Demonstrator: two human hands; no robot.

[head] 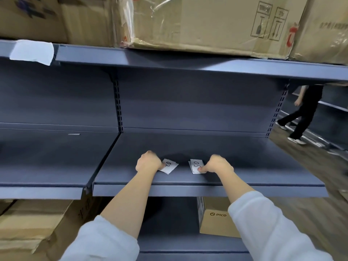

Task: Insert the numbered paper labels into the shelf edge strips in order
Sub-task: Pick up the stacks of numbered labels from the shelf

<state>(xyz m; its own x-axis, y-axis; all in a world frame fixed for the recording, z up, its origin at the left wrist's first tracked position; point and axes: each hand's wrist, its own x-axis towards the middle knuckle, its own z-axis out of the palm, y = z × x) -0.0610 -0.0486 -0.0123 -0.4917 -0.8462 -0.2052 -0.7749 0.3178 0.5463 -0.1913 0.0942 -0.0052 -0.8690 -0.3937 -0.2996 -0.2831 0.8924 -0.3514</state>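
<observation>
Two small stacks of white paper labels lie on the blue middle shelf [188,146]. The left stack [170,166] shows "02" on top, the right stack [195,165] shows "05". My left hand [148,162] rests curled on the left edge of the "02" stack. My right hand [218,164] presses its fingertips on the lower right corner of the "05" stack. Along the shelf's front runs the edge strip [188,190], with no label visible in it.
Cardboard boxes [207,21] sit on the upper shelf, and a white paper [32,50] hangs over its edge at left. A PICO box [216,221] stands on the lower shelf. At right a person [303,112] walks in the aisle.
</observation>
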